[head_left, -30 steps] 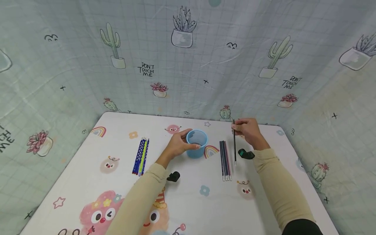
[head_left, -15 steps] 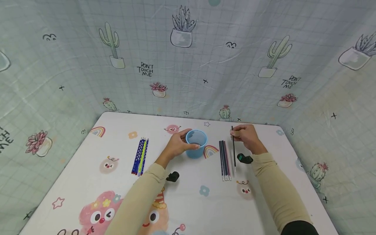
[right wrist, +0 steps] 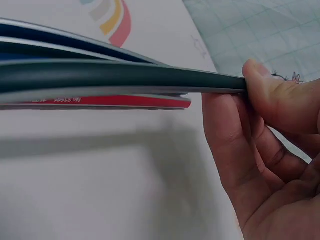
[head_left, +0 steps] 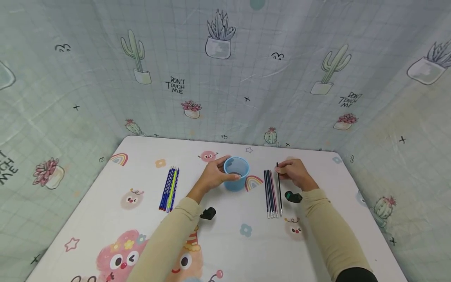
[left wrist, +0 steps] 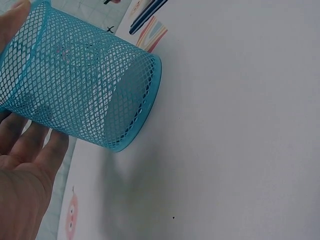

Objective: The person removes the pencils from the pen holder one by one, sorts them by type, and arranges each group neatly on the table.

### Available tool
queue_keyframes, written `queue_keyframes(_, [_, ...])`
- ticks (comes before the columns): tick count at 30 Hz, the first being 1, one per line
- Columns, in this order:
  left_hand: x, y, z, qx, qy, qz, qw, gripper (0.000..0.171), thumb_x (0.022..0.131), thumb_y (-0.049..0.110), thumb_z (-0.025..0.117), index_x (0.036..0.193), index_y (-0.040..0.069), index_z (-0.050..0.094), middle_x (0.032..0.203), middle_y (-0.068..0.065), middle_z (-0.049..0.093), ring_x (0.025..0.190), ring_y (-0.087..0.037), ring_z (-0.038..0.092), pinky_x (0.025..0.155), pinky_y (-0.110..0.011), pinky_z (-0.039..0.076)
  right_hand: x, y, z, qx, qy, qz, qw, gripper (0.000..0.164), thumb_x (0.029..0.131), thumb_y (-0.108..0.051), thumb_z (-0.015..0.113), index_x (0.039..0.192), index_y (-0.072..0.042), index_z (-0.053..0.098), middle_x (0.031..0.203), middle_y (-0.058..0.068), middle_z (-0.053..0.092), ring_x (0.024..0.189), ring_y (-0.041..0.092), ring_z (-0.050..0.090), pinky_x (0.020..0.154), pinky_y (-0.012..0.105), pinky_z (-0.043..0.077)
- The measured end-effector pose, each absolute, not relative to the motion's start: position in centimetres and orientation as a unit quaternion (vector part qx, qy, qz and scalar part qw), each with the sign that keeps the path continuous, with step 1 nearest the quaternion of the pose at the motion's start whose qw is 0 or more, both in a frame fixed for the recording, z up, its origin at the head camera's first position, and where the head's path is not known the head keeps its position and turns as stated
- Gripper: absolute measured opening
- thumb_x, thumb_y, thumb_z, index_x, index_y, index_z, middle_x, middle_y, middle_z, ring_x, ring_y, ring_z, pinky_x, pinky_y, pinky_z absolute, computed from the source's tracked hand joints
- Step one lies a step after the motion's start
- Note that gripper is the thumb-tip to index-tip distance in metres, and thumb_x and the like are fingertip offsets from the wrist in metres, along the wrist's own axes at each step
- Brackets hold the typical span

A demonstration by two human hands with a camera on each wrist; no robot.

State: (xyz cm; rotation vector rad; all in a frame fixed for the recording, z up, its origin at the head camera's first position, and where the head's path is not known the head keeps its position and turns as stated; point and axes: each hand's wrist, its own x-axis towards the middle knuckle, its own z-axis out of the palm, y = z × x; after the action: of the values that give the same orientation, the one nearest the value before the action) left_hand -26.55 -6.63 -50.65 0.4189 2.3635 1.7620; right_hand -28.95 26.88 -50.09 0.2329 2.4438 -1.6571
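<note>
My left hand [head_left: 213,176] holds a light blue mesh pencil cup [head_left: 234,185] near the middle of the table, thumb on its near side and fingers behind. In the left wrist view the cup [left wrist: 85,75] shows no pencils through its mesh. My right hand [head_left: 296,173] pinches the far end of a dark pencil [head_left: 280,196] between thumb and fingers. That pencil lies just right of a row of several dark and red pencils [head_left: 270,196]. In the right wrist view the pinched pencil [right wrist: 125,76] looks dark green and partly covers a red one [right wrist: 160,102].
Several blue patterned pencils and a yellow-green one form a row [head_left: 169,190] on the left of the white table [head_left: 225,243]. Black wrist cameras [head_left: 208,213] sit by both wrists. A printed cloth wall [head_left: 225,78] rises behind the table.
My right hand has come nearer and slightly left with its pencil, bringing it alongside the row of dark pencils. My left hand and the cup have stayed in place.
</note>
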Motion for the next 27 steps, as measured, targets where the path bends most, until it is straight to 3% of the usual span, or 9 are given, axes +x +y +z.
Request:
queue_keyframes(9, [-26.3, -6.6, -51.0, 0.140, 0.796, 0.582, 0.091, 0.088, 0.079, 0.038, 0.092, 0.154, 0.018, 0.051, 0.150, -0.007, 0.061, 0.138, -0.028, 0.060, 0.117, -0.049, 0.049, -28.7, 27.0, -51.7, 0.103, 0.828, -0.539, 0.114, 0.037, 0.095, -0.008, 0.076, 0.125, 0.011, 0.068, 0.110, 0.015, 0.071, 0.072, 0.010, 0.066, 0.063, 0.023, 0.061])
queue_keyframes(16, [-26.5, -6.4, -51.0, 0.140, 0.795, 0.583, 0.093, 0.092, 0.078, 0.038, 0.093, 0.156, 0.016, 0.049, 0.151, -0.007, 0.060, 0.139, -0.027, 0.060, 0.117, -0.047, 0.049, -28.7, 27.1, -52.0, 0.117, 0.842, -0.514, 0.114, 0.036, 0.092, -0.011, 0.079, 0.121, 0.010, 0.070, 0.092, 0.007, 0.073, 0.062, 0.007, 0.066, 0.059, 0.022, 0.059])
queue_keyframes(27, [-26.7, -6.0, -50.2, 0.137, 0.799, 0.578, 0.090, 0.090, 0.078, 0.037, 0.093, 0.155, 0.017, 0.050, 0.152, -0.006, 0.059, 0.144, -0.029, 0.055, 0.119, -0.047, 0.046, -28.7, 26.7, -51.6, 0.104, 0.892, -0.432, 0.083, 0.025, 0.093, -0.014, 0.079, 0.108, 0.005, 0.073, 0.083, 0.008, 0.073, 0.061, 0.010, 0.067, 0.058, 0.022, 0.057])
